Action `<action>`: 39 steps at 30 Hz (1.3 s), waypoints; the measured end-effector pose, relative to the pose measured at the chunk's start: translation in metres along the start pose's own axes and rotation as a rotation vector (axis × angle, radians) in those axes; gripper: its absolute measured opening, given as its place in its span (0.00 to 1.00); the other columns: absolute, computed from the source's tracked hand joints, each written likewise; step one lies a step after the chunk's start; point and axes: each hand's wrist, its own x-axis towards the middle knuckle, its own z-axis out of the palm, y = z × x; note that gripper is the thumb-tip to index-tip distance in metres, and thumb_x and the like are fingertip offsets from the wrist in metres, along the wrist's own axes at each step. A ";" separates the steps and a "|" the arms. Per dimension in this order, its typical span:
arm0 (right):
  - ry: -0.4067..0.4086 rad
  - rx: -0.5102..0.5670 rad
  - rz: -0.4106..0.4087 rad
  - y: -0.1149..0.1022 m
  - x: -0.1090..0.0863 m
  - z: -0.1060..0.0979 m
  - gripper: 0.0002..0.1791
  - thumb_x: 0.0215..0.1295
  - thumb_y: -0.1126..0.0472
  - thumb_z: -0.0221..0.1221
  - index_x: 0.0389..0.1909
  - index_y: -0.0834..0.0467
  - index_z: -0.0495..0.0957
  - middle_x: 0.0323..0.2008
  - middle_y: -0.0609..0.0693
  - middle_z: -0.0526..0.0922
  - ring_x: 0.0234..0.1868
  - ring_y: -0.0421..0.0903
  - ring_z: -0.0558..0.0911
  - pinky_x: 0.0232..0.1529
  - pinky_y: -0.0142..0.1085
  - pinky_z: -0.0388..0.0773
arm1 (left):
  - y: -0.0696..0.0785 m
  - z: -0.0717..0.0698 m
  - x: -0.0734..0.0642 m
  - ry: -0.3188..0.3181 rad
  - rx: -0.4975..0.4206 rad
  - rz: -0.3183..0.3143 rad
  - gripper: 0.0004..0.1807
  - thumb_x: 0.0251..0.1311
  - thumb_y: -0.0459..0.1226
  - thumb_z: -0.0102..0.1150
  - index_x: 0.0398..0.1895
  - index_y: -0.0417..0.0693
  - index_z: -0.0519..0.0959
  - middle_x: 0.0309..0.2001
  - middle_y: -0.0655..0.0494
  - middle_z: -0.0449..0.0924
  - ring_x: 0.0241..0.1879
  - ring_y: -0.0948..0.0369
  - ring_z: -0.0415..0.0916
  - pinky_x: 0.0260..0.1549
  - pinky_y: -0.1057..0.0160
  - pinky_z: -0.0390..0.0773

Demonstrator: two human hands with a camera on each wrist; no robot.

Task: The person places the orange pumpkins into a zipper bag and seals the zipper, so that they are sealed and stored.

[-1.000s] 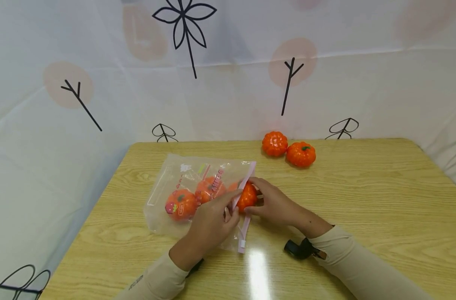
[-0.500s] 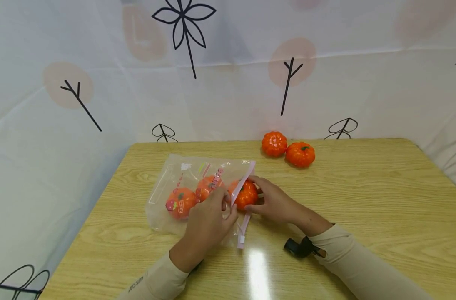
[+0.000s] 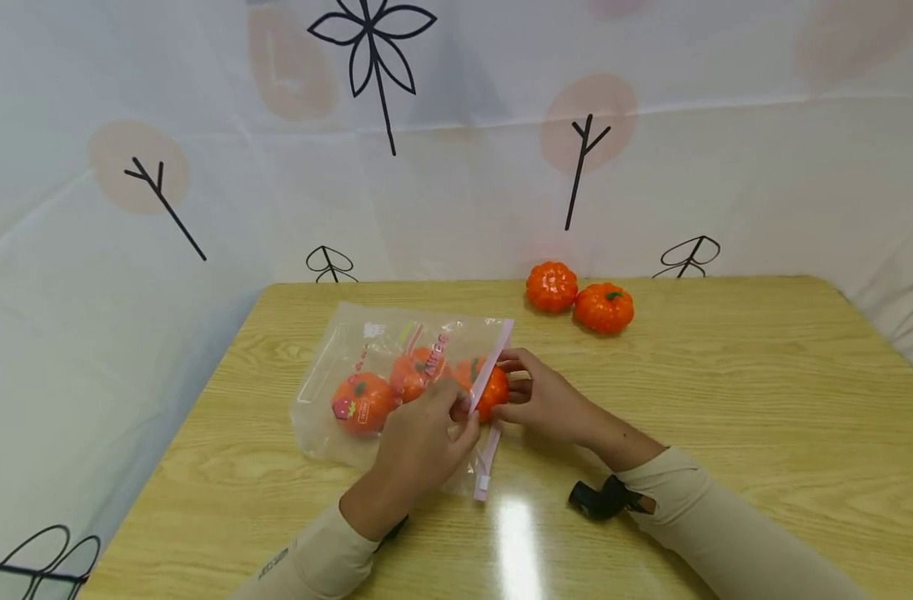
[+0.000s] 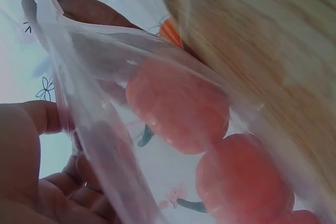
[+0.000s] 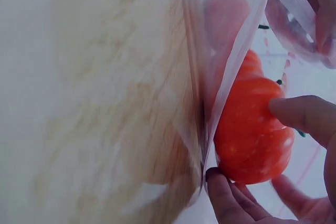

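A clear zip bag (image 3: 317,417) with a pink-edged mouth lies on its side, its mouth facing right. My left hand (image 3: 426,437) pinches the upper edge of that mouth between thumb and fingers. With fingers and thumb around it, my right hand (image 3: 549,404) holds a small orange toy pumpkin (image 5: 254,129) in the opening. Part of this pumpkin is under the clear film, and part sticks out at the mouth. Deeper in the bag are two more toy pumpkins, one at the left (image 3: 363,403) and one in the middle (image 3: 417,372), partly behind my left hand.
Two loose toy pumpkins, one showing no stem (image 3: 551,287) and one with a green stem (image 3: 604,308), sit side by side at the table's back edge. The wooden table (image 3: 726,400) meets a patterned cloth backdrop (image 3: 456,200). A white slider (image 3: 484,483) sits low on the bag's edge.
The held pumpkin has moved left, further under the bag's film, with the right hand still around it. The left hand's fingers have shifted slightly along the bag's edge.
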 end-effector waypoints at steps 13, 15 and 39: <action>-0.063 -0.015 -0.001 -0.002 -0.001 0.000 0.10 0.66 0.66 0.63 0.42 0.64 0.72 0.47 0.57 0.79 0.60 0.57 0.80 0.59 0.44 0.78 | -0.001 0.000 0.000 -0.006 -0.028 0.012 0.09 0.55 0.41 0.67 0.29 0.53 0.75 0.26 0.64 0.76 0.19 0.72 0.64 0.18 0.74 0.64; -0.083 -0.020 -0.016 -0.002 -0.001 0.000 0.10 0.68 0.65 0.60 0.47 0.63 0.74 0.53 0.59 0.80 0.64 0.61 0.77 0.63 0.51 0.75 | -0.001 0.000 0.000 -0.002 -0.029 0.012 0.09 0.55 0.41 0.67 0.29 0.53 0.75 0.26 0.65 0.76 0.20 0.71 0.65 0.19 0.74 0.64; -0.170 -0.217 -0.099 -0.002 -0.004 -0.001 0.22 0.75 0.64 0.51 0.67 0.61 0.71 0.67 0.61 0.74 0.69 0.60 0.71 0.68 0.54 0.68 | -0.003 0.001 0.001 -0.067 -0.053 -0.025 0.08 0.59 0.43 0.66 0.30 0.56 0.76 0.26 0.65 0.77 0.21 0.71 0.63 0.20 0.73 0.62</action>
